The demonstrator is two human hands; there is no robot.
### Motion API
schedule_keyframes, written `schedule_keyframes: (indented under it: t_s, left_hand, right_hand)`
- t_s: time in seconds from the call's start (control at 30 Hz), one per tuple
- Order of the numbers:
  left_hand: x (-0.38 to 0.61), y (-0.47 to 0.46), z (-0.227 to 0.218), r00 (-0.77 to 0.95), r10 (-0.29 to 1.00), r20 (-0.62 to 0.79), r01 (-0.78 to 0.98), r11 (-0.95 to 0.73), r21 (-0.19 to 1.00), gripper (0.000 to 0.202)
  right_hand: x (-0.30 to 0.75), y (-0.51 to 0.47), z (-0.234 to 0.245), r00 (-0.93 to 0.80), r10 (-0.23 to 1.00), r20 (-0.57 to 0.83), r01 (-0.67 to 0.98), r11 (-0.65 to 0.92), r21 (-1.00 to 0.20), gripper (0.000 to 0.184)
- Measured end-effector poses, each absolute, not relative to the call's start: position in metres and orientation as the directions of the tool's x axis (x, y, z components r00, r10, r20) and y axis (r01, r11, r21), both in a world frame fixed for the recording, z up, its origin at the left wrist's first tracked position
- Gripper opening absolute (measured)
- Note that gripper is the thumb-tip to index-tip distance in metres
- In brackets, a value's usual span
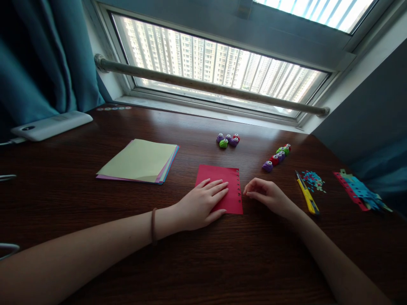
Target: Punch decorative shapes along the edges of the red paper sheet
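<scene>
- One dark wooden desk (190, 271) beneath a window; everything lies on it.
- One stack of coloured paper (140, 161), left and farther back, pale yellow uppermost. Several sheets, overlapping too closely to count; those edges that show look unpunched, so this part seems unworked.
- One red sheet (233, 186) lies flat near the middle, between the two hands. A line of holes, roughly seven or eight, runs down its right edge; that side looks punched along most of its length, while the other visible edges are plain and the strip is not cut away.
- Two hands. The left hand (203, 203) is spread flat on the red sheet, pressing rather than gripping. The right hand (267, 192) rests just beside the holed edge, fingers curled towards the thumb; whether anything is pinched there, I cannot tell.
- One pile of cut strips (362, 190) at far right, red, blue and yellowish, some with holes: apparently finished pieces, too tangled to count.
- One yellow cutter (308, 195), right of the right hand, unheld.
- Small punch-like gadgets: a cluster of five (224, 144) beyond the sheet, and a slanting row (274, 160) farther right, about six.
- Tiny paper bits (313, 181) beside the cutter, dozens, uncountable.
</scene>
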State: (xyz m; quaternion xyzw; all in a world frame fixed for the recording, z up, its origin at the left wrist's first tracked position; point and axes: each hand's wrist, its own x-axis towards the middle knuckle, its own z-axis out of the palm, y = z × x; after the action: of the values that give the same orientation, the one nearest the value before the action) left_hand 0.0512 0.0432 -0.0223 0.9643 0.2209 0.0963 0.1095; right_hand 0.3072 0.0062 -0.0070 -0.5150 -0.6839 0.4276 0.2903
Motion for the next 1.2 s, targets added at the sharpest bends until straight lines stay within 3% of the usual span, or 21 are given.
schedule_keyframes:
  t_s: [0.17, 0.33, 0.5, 0.7, 0.83, 1.0, 1.1, 1.2]
  left_hand:
    - [0.051, 0.044, -0.022, 0.883, 0.452, 0.125, 0.412, -0.875, 0.254, 0.055]
    - [0.051, 0.044, -0.023, 0.882, 0.457, 0.114, 0.421, -0.874, 0.244, 0.055]
    - [0.051, 0.044, -0.024, 0.881, 0.461, 0.106, 0.430, -0.874, 0.228, 0.056]
    - [0.051, 0.044, -0.023, 0.880, 0.465, 0.091, 0.439, -0.873, 0.212, 0.056]
    - [0.052, 0.044, -0.023, 0.882, 0.462, 0.088, 0.437, -0.875, 0.209, 0.057]
    - [0.051, 0.044, -0.023, 0.883, 0.458, 0.101, 0.431, -0.877, 0.213, 0.055]
    - [0.051, 0.044, -0.023, 0.885, 0.454, 0.108, 0.422, -0.877, 0.230, 0.055]
    - [0.051, 0.044, -0.023, 0.884, 0.451, 0.119, 0.414, -0.876, 0.246, 0.054]
  right_hand:
    - [0.299, 0.001, 0.000, -0.145, 0.980, -0.136, 0.233, -0.099, -0.967, 0.025]
    - [0.290, -0.005, 0.007, -0.067, 0.974, -0.218, -0.025, -0.220, -0.975, 0.031]
    - [0.287, -0.006, 0.011, -0.076, 0.968, -0.239, -0.191, -0.249, -0.949, 0.032]
    - [0.291, -0.004, 0.010, -0.086, 0.972, -0.217, -0.266, -0.232, -0.936, 0.029]
    - [0.297, 0.000, 0.007, 0.015, 0.977, -0.214, -0.277, -0.202, -0.939, 0.029]
    - [0.329, 0.014, 0.008, 0.291, 0.931, -0.221, -0.371, -0.103, -0.923, 0.024]
    - [0.367, 0.023, 0.011, 0.546, 0.825, -0.142, -0.345, 0.067, -0.936, 0.022]
    - [0.408, 0.027, 0.014, 0.773, 0.633, -0.044, -0.255, 0.246, -0.935, 0.020]
